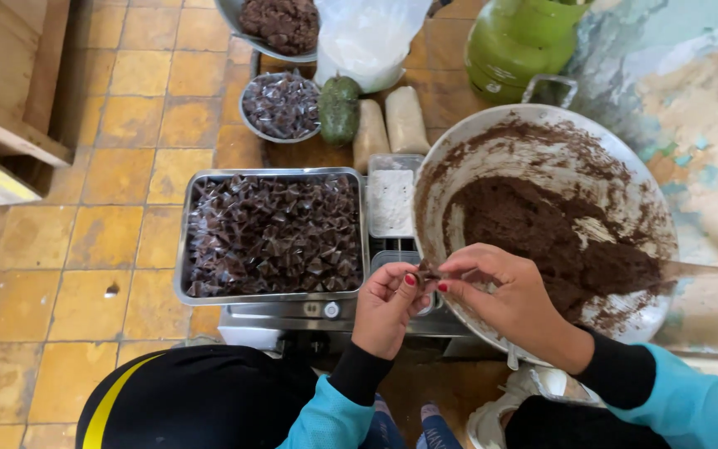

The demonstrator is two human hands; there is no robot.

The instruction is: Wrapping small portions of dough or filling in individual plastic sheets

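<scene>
Pinching small, seemingly clear-wrapped sweet: both hands, left, right.

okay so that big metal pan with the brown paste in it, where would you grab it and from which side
Probably by the metal loop handle on the far rim of the big pan, coming from the side by the green gas cylinder. The handle sticks out clear of the brown paste, while the near rim is taken up by the left hand and right hand.
</scene>
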